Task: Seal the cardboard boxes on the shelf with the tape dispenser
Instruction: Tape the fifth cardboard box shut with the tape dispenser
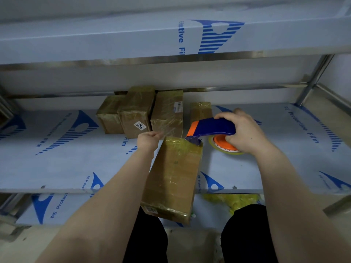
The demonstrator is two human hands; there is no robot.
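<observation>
Behind the long box (172, 177), four taped boxes (136, 112) stood clustered at the back of the shelf (57, 158). Crumpled yellow plastic (235, 202) lay on the lower level, below the long box's right side. The long box lay across the shelf's front edge, its near end overhanging. The tape dispenser (210, 128) touched its far right corner, the right hand (245, 131) wrapped round the blue handle. The left hand (148, 140) sat just beside its far left corner, fingers curled; whether they pinched anything could not be told.
</observation>
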